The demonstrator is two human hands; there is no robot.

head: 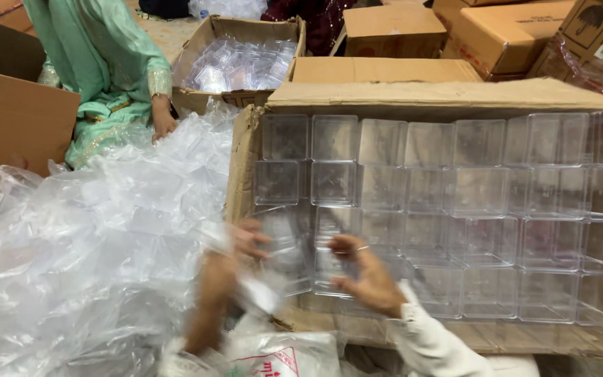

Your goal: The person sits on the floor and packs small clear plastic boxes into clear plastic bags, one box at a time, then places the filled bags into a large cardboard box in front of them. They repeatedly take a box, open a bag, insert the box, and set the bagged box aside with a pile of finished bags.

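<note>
Both hands blur; left hand (246, 241) and right hand (364, 276) pinch a clear plastic box (294, 255) between them, its orientation unreadable; stacked boxes (455, 209) just beyond open toward the camera.

- This is a packing or storage room, worked on the floor, not a home kitchen or an office.
- A big cardboard box (448, 98) lies on its side, filled with rows of clear plastic containers (413, 188).
- More brown cartons (504, 35) are stacked at the back, and another open box (239, 63) holds wrapped clear pieces.
- A heap of loose plastic wrapping (92, 237) covers the floor.
- A second person in a green dress (99, 63) sits among the boxes.
</note>
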